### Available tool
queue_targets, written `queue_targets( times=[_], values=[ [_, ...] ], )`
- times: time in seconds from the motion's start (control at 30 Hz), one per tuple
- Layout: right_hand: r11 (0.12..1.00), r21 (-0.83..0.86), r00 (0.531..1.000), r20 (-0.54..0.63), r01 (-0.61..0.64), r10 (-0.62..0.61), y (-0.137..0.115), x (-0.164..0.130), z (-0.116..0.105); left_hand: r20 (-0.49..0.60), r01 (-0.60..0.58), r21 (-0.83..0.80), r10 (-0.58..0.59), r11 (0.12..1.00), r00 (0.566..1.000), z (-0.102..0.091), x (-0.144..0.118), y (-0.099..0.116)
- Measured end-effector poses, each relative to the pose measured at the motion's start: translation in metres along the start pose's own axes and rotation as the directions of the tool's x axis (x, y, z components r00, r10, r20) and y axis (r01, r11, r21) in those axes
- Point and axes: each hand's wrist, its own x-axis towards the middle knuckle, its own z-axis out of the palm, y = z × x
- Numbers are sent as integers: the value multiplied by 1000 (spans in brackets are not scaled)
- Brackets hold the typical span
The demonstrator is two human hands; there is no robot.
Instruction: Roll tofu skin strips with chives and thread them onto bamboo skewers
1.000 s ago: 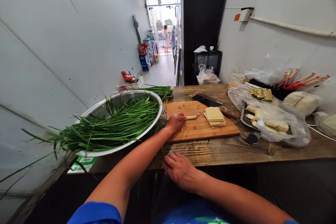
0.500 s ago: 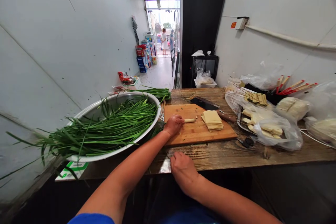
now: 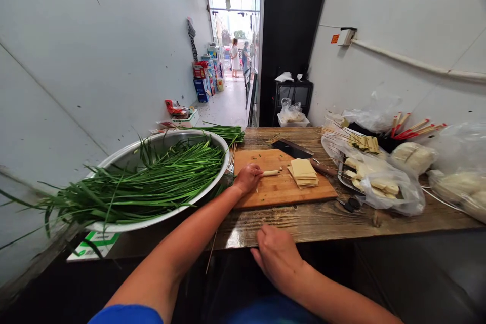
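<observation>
My left hand (image 3: 248,178) is closed around one end of a rolled tofu sheet (image 3: 271,172), over the left part of the wooden cutting board (image 3: 277,195). On the board, right of the roll, lies a stack of square tofu sheets (image 3: 302,172). Below the table's front edge is my right hand (image 3: 281,258), loosely curled with the thumb apart; no object shows in it, though the palm is hidden. A thin skewer (image 3: 211,253) slants down past the table edge beside my left forearm, its upper part hidden.
A large metal basin (image 3: 224,162) of green chives (image 3: 170,174) stands at left. A cleaver (image 3: 292,149) lies across the board's back edge. At right are a plastic-wrapped tray (image 3: 347,182) of pale pieces, filled skewers (image 3: 364,143) and plastic bags (image 3: 413,157).
My right hand has moved a little right and its thumb has come away from the fingers. The skewer beside my left forearm now shows. My left hand keeps holding the roll.
</observation>
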Motion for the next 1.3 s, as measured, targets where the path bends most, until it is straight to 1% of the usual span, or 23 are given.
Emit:
queue_targets(
  times=[0.1,0.17,0.2,0.3,0.37,0.5,0.6,0.67,0.7,0.73,0.77,0.8,0.83,0.9,0.93,0.97,1.0,1.03,1.07,1.1,1.17,1.23,1.3],
  values=[
    [994,73,992,-97,84,-77,-11,13,1,18,-3,16,2,1000,1000,0,0,0],
    [975,56,969,-137,217,-207,-18,22,7,25,6,14,-6,1000,1000,1,0,0],
    [953,38,943,-164,301,-291,-22,25,11,26,12,8,-12,1000,1000,1,-1,0],
    [844,-19,813,-261,535,-521,-33,33,27,23,20,-13,-20,1000,1000,1,-2,1],
    [781,-59,727,-326,622,-604,-38,35,37,21,21,-18,-21,1000,1000,1,-2,1],
    [704,-129,576,-482,699,-660,-44,36,48,20,18,-18,-18,1000,1000,1,-2,1],
    [624,-178,433,-576,761,-693,-45,29,41,12,8,-26,-8,1000,1000,1,-2,1],
    [607,-182,399,-604,774,-690,-41,18,31,12,12,-35,-11,999,1000,0,-2,2],
    [619,-164,411,-615,768,-673,-38,10,25,13,15,-39,-15,999,1000,0,-2,2],
    [645,-125,444,-627,754,-641,-32,1,20,15,19,-42,-18,999,1000,-1,-2,2],
    [676,-70,482,-649,733,-589,-25,-10,14,16,21,-46,-20,999,1000,-1,-3,2],
    [717,8,537,-669,697,-514,-17,-23,10,16,22,-50,-21,999,1000,-2,-3,3],
    [761,107,598,-691,640,-405,-7,-36,5,13,23,-55,-22,998,1000,-2,-3,2],
    [824,330,695,-712,460,-103,17,-65,-1,3,23,-56,-23,998,1000,-1,-3,2],
    [820,436,698,-713,371,63,30,-78,-3,-3,25,-53,-26,998,1000,-1,-2,1],
    [793,533,657,-715,295,236,44,-91,-4,-7,29,-48,-29,998,1000,-1,-2,0],
    [753,607,609,-705,254,364,57,-102,-4,-8,31,-45,-31,999,999,0,-2,0],
    [709,669,574,-677,221,460,69,-110,-3,-5,31,-44,-31,999,1000,0,-1,-1],
    [669,717,557,-644,198,525,80,-117,0,-3,30,-46,-30,998,1000,0,-1,-2],
    [638,751,563,-605,171,562,91,-120,3,-1,28,-49,-28,998,1000,0,0,-3],
    [614,785,619,-524,84,585,108,-121,11,-4,17,-50,-17,999,1000,0,1,-3],
    [658,751,701,-443,-50,559,120,-114,16,-9,1,-45,-2,999,1000,-2,1,-3],
    [754,632,769,-387,-180,509,128,-104,18,-13,-7,-37,7,999,1000,-3,1,-2]
  ],
)
